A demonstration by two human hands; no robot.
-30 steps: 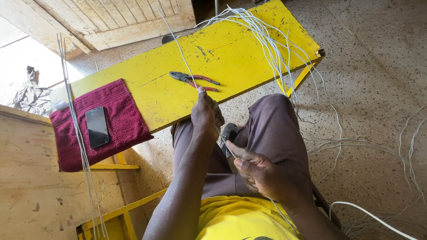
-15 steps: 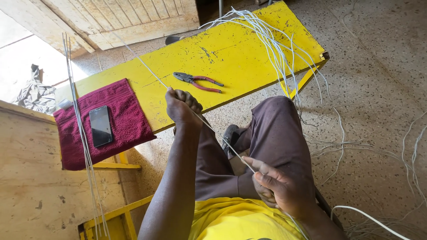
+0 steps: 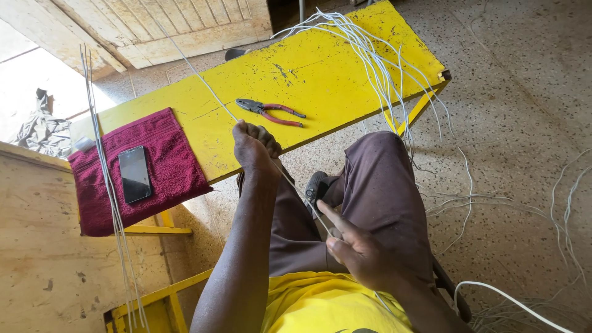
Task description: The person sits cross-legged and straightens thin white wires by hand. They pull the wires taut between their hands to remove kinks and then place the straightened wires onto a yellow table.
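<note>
The person's face and upper body lie out of view; only the forearms, a yellow shirt and brown trousers show at the bottom edge. The far end of the long thin pale wire (image 3: 203, 80) runs up toward the wooden door and fades against it, so where it stops cannot be made out. Its near end disappears inside the right hand (image 3: 361, 250).

The left hand (image 3: 254, 147) is clenched around the wire just over the near edge of the yellow painted wooden bench (image 3: 185, 105), knuckles up, the fingertips hidden beneath. The right hand sits lower, above the lap, pinching the same wire, with the forefinger stretched out along it and the other fingers curled in. Between the two hands the wire runs straight and taut, slanting from the bench edge down to the lap.

On the bench, just beyond the left hand, lie red-handled steel pliers (image 3: 269, 111), apart from it. Over the bench's left end hangs a dark red towel (image 3: 166, 166) with a black phone (image 3: 134, 174) lying face up on it. A bundle of white wires (image 3: 370, 55) drapes across the bench's right end and spills over its edge to the speckled floor. More straight thin rods (image 3: 111, 197) stand across the towel's left side.
</note>
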